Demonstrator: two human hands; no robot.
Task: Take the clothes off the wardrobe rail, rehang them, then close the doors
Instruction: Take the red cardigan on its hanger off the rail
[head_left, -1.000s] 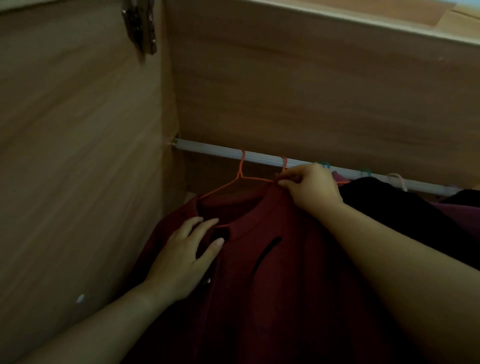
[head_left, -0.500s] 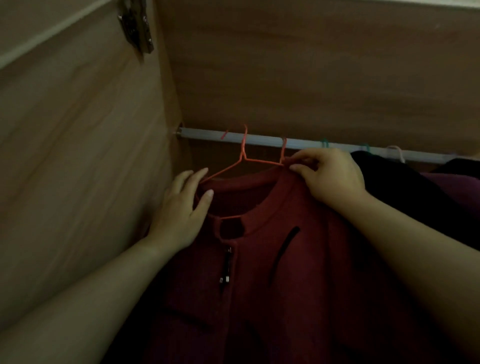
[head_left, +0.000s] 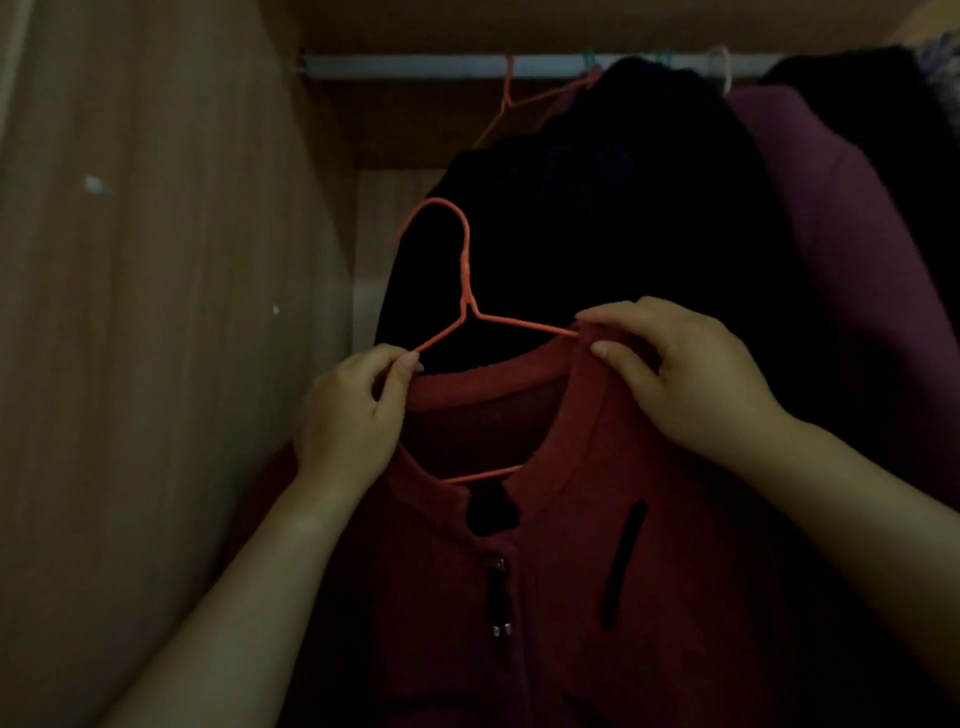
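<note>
Red jacket (head_left: 545, 545) on its orange hanger (head_left: 466, 291) has been lifted off the rail (head_left: 405, 66), now held well below it. Left hand (head_left: 348, 415) is pinched on the hanger's left arm; right hand (head_left: 685, 374) is closed on the collar.

red jacket (head_left: 571, 545) on orange hanger (head_left: 464, 291), off rail (head_left: 405, 66)

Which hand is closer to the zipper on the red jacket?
Left. The left hand grips the hanger up and left of the zipper; the right hand holds the collar farther up and right.
</note>
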